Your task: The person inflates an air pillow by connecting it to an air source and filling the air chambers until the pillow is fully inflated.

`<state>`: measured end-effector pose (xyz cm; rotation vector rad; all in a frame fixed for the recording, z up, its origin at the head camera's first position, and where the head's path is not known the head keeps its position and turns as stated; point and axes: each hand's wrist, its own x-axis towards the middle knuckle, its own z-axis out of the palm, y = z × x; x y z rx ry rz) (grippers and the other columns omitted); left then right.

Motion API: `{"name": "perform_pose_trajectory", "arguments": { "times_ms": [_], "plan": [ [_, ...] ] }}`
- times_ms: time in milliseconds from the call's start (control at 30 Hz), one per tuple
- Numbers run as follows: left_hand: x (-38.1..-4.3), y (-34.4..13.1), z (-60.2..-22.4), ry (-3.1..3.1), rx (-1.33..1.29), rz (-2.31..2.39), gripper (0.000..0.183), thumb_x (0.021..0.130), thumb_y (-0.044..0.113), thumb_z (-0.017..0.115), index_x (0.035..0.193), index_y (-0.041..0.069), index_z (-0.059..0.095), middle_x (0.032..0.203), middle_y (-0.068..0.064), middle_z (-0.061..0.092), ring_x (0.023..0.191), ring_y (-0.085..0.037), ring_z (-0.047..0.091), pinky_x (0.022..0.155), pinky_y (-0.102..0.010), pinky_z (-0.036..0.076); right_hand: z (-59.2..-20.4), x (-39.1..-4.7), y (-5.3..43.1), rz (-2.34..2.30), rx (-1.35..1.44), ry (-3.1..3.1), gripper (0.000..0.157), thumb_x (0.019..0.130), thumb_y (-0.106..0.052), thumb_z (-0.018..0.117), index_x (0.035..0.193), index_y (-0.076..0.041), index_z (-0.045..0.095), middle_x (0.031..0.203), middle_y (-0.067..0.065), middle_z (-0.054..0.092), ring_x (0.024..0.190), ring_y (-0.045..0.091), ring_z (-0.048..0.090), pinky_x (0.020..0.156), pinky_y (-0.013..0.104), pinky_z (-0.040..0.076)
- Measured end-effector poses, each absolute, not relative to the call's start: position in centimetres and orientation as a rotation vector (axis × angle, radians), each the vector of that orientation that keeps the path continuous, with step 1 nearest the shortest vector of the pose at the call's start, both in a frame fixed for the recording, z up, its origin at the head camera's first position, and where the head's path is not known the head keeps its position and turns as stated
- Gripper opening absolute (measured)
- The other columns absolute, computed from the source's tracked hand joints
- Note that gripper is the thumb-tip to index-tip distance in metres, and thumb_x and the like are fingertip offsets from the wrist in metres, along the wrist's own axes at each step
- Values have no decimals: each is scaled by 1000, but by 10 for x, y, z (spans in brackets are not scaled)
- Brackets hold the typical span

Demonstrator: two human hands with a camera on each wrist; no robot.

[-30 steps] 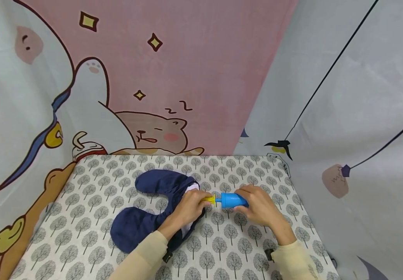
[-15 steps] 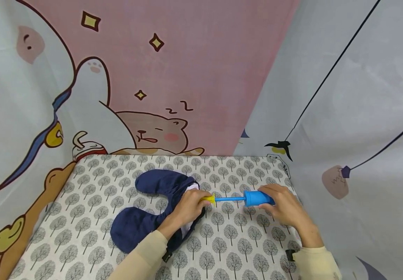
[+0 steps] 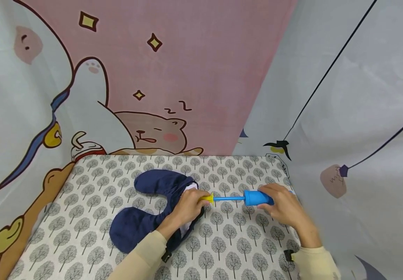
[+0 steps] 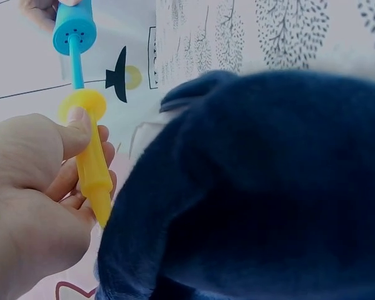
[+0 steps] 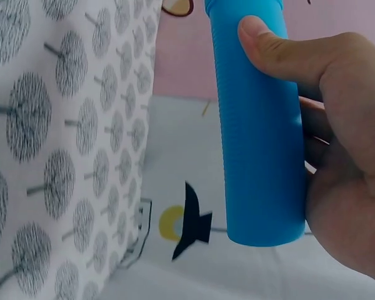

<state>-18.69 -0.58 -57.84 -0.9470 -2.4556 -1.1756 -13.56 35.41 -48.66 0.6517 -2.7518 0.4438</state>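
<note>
A hand pump is stretched between my two hands. My left hand (image 3: 188, 207) pinches its yellow nozzle (image 4: 94, 150) between thumb and fingers, beside the navy neck pillow. The tapered tip points to the pillow and overlaps its edge in the left wrist view. My right hand (image 3: 283, 205) grips the blue pump barrel (image 5: 256, 137), thumb along its side. A long stretch of thin blue rod (image 3: 229, 198) shows between nozzle and barrel. The U-shaped navy neck pillow (image 3: 131, 229) lies on the table under my left forearm, a pale lining (image 3: 191, 186) showing at its outer edge.
The table is covered by a white cloth (image 3: 218, 249) printed with grey trees. Behind it hangs a pink and white cartoon curtain (image 3: 201, 77), and a pale curtain (image 3: 369, 97) closes the right side near my right hand. A black buckle (image 3: 166, 256) lies by the pillow's near edge.
My right hand has moved right with the blue barrel, drawing out much more of the rod, and has held about still over the last half second. The left hand and pillow stay put.
</note>
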Motion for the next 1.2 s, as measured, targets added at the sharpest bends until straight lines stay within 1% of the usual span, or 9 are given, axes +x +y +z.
{"name": "perform_pose_trajectory", "arguments": {
  "times_ms": [100, 200, 333, 400, 633, 800, 900, 1000, 1200],
  "plan": [
    [-187, -7, -578, -2464, -919, -1196, 22, 99, 14, 86, 121, 12, 88, 108, -3, 88, 88, -20, 76, 77, -30, 59, -489, -137, 341, 453, 679, -2738, 53, 80, -11, 103, 127, 2, 81, 126, 20, 81, 116, 42, 77, 99, 62, 64],
    [-184, -8, -575, -2460, -931, -1170, 22, 100, 14, 85, 121, 9, 87, 109, -5, 89, 88, -20, 76, 77, -31, 59, -492, -140, 327, 451, 707, -2732, 53, 80, -11, 103, 126, 3, 81, 125, 19, 81, 116, 40, 77, 99, 60, 64],
    [-183, -10, -571, -2436, -958, -1132, 21, 101, 14, 83, 120, 7, 87, 108, -7, 88, 86, -18, 74, 76, -30, 58, -497, -144, 310, 438, 746, -2713, 54, 79, -12, 104, 125, 3, 81, 124, 19, 82, 114, 38, 78, 98, 57, 65],
    [-183, -9, -572, -2443, -946, -1162, 21, 101, 14, 84, 121, 8, 87, 108, -7, 88, 86, -19, 74, 76, -30, 58, -500, -146, 303, 423, 765, -2697, 54, 79, -13, 104, 124, 4, 82, 123, 19, 82, 112, 37, 78, 97, 56, 66],
    [-185, -8, -578, -2437, -960, -1149, 21, 101, 14, 84, 121, 9, 87, 112, -7, 89, 89, -21, 77, 80, -32, 62, -507, -150, 277, 404, 820, -2655, 54, 76, -19, 106, 119, 2, 83, 118, 16, 83, 107, 35, 78, 94, 54, 65],
    [-185, -8, -578, -2435, -984, -1177, 22, 102, 14, 84, 123, 7, 87, 115, -10, 88, 92, -23, 78, 79, -30, 62, -508, -150, 263, 384, 846, -2671, 54, 78, -22, 106, 121, 1, 83, 118, 15, 83, 106, 31, 77, 91, 50, 66],
    [-185, -8, -580, -2445, -985, -1196, 22, 101, 14, 85, 122, 7, 87, 116, -9, 88, 91, -22, 77, 77, -27, 61, -509, -148, 261, 378, 837, -2710, 53, 81, -25, 104, 123, -1, 83, 118, 13, 82, 107, 28, 77, 91, 48, 65],
    [-185, -7, -579, -2455, -990, -1184, 23, 100, 14, 86, 122, 8, 87, 115, -9, 89, 90, -21, 77, 77, -27, 61, -510, -145, 266, 397, 808, -2750, 51, 84, -26, 102, 125, -3, 82, 120, 12, 82, 108, 28, 77, 92, 49, 65],
    [-181, -10, -566, -2473, -1002, -1132, 21, 101, 16, 85, 121, 8, 88, 112, -8, 89, 89, -21, 78, 80, -30, 63, -506, -141, 292, 442, 757, -2762, 51, 86, -23, 100, 129, -2, 80, 128, 17, 81, 117, 38, 78, 99, 58, 65]
  ]
}}
